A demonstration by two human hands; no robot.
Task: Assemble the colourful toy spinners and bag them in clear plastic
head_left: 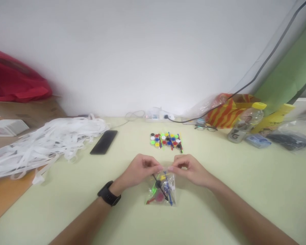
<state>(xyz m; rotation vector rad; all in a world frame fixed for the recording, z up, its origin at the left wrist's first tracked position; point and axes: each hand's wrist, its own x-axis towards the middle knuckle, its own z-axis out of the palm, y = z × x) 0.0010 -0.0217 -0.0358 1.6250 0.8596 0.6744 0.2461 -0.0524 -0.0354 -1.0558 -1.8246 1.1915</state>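
Forearms (247, 204); clear bag (158, 203) nearside of left hand (142, 170), right hand (191, 171), top pinched.

1 black phone (103, 142) beside white straps (53, 141)

I count 1 left hand (144, 169) and 1 right hand (190, 169), 1 black watch (109, 193) and 1 clear bag (163, 203). Through the plastic I make out 1 black arrow (163, 193) and 1 red arrow (150, 201); the rest overlaps too much to number. I also see 1 cluster of coloured discs (164, 137), too small to tally surely, 1 phone (103, 142), 1 pair of glasses (206, 128), 1 power strip (154, 117), 1 clear bottle (247, 122), 1 striped bag (221, 115), 1 cardboard box (33, 110) and 1 white box (9, 128).
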